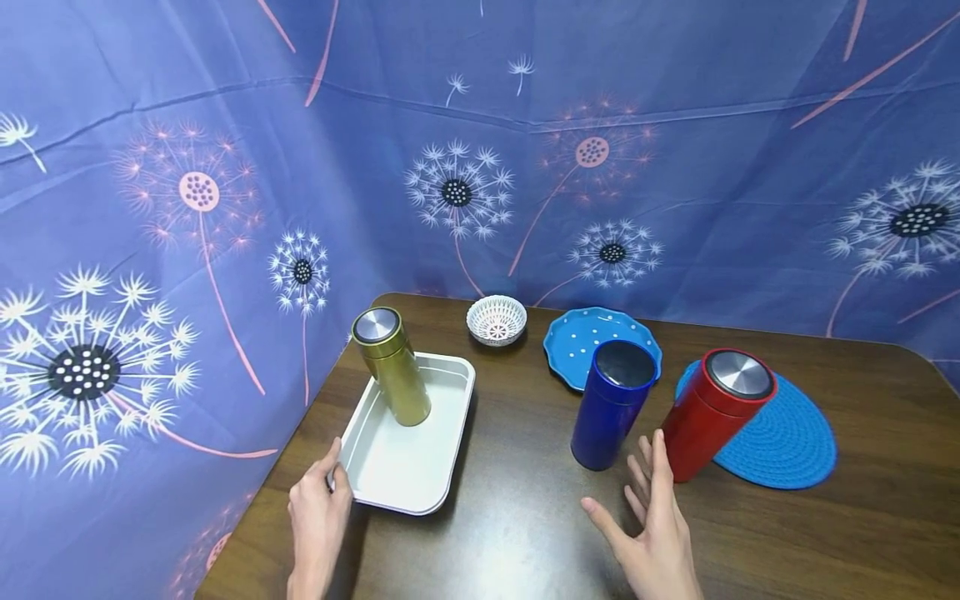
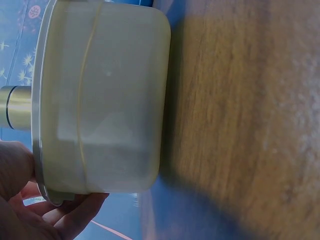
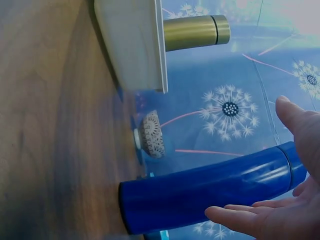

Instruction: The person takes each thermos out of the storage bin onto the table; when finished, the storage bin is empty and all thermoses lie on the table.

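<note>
L hand (image 1: 318, 504): pinching the white tub (image 1: 397, 475) at its near-left corner, thumb by the rim, fingers curled below it.
R hand (image 1: 656, 533): spread, thumb well apart from fingers, gripping nothing; can't tell if it touches either of the 2 bottles nearby.
Blue bottle (image 1: 609, 408): upright, just ahead & slightly left of R hand. Risk: a fast or off-centre grab high up could topple it, b/c it's tall & narrow.
Red bottle (image 1: 708, 425): upright, ahead-right of R hand, v. near the fingertips. Risk: backs of fingers could knock it if R hand closes in on blue from that side.
Gold bottle (image 1: 397, 375): standing in the tub, ahead-right of L hand. Risk: a tug or tilt from L hand's corner grip could tip it, prob. w/ a clang if another bottle gets added carelessly.
Blue plate (image 1: 573, 337): beyond the blue bottle from R hand; prob. hit if that bottle falls away from the palm.
Writing: no brand, label or text legible on the 3 bottles, tub or plate; plate has dots only.
</note>
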`<state>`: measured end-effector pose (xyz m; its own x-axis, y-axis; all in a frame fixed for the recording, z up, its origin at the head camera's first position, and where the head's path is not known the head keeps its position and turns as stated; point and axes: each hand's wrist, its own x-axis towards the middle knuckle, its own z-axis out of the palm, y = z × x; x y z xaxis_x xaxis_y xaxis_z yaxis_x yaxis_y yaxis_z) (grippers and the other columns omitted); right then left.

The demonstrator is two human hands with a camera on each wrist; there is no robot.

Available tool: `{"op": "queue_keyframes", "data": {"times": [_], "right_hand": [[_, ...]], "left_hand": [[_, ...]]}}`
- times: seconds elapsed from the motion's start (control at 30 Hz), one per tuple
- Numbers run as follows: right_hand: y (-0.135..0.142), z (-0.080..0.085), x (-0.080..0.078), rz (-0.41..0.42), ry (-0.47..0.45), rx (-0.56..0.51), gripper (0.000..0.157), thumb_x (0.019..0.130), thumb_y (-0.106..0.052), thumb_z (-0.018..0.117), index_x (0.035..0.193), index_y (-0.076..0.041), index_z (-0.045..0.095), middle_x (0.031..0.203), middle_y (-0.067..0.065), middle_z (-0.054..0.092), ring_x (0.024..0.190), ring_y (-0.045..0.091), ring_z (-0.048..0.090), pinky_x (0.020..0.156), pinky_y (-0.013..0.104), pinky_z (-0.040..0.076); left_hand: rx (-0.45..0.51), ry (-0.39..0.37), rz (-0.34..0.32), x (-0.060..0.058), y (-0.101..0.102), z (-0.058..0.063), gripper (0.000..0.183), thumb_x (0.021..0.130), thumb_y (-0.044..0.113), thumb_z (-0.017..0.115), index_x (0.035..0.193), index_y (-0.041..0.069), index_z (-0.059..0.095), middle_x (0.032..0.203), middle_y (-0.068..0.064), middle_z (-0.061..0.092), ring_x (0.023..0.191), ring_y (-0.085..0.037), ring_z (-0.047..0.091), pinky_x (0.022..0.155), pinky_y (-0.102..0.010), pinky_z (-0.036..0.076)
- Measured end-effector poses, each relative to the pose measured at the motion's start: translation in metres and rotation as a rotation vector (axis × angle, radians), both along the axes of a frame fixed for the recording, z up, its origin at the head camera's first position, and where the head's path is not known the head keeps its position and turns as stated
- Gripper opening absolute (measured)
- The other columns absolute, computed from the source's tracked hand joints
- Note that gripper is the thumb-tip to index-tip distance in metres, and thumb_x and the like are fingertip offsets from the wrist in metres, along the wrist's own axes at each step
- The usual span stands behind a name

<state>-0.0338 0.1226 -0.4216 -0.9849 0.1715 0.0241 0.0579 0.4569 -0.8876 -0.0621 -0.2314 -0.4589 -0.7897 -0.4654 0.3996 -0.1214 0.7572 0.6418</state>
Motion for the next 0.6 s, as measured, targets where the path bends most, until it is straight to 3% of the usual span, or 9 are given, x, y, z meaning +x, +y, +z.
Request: {"op": "queue_keyframes", "data": {"times": [0.23, 0.43, 0.6], "right_hand": [[-0.007, -0.004, 0.006, 0.008, 0.011, -0.018, 0.117, 0.079, -0.034, 0.080, 0.155, -0.034, -0.009, 0.156, 0.026, 0.024, 0.133, 0.049, 0.041, 0.093, 0.054, 0.042], [-0.013, -0.007, 0.006, 0.062, -0.028, -0.034, 0.116, 0.080, -0.037, 0.079, 0.156, -0.031, -0.009, 0.157, 0.026, 0.022, 0.134, 0.049, 0.039, 0.094, 0.057, 0.042], [-0.020, -0.010, 0.003, 0.107, 0.019, -0.018, 0.110, 0.081, -0.037, 0.078, 0.157, -0.030, -0.001, 0.156, 0.024, 0.027, 0.133, 0.046, 0.042, 0.092, 0.057, 0.046]], "left_hand": [[0.008, -0.002, 0.003, 0.000, 0.000, 0.001, 0.035, 0.086, -0.003, 0.057, 0.118, 0.001, 0.069, 0.108, -0.024, 0.069, 0.095, -0.052, 0.063, 0.072, -0.062, 0.044], [0.010, -0.010, 0.002, 0.000, 0.000, 0.000, 0.034, 0.086, -0.003, 0.057, 0.119, 0.000, 0.068, 0.110, -0.025, 0.068, 0.097, -0.051, 0.063, 0.073, -0.062, 0.045], [-0.001, 0.002, 0.001, 0.000, 0.000, 0.000, 0.034, 0.086, -0.004, 0.057, 0.117, -0.001, 0.069, 0.109, -0.026, 0.068, 0.095, -0.052, 0.064, 0.072, -0.062, 0.045]]}}
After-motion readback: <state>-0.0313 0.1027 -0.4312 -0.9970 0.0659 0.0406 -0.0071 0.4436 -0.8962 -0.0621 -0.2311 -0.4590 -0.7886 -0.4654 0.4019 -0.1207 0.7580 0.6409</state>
